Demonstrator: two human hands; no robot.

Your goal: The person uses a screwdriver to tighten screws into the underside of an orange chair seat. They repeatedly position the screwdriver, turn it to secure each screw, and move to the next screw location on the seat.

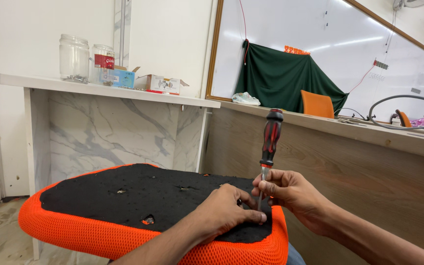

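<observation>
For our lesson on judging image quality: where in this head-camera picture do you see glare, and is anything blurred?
Head view: bright streaks of glare cross the whiteboard; the screwdriver, left hand and right hand on the black seat underside look sharp; soft, even light, only faint shadows under the hands.

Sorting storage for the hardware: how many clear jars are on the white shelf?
2: a larger clear glass jar at the white shelf's left end, and a smaller clear jar with a red label just right of it.
</observation>
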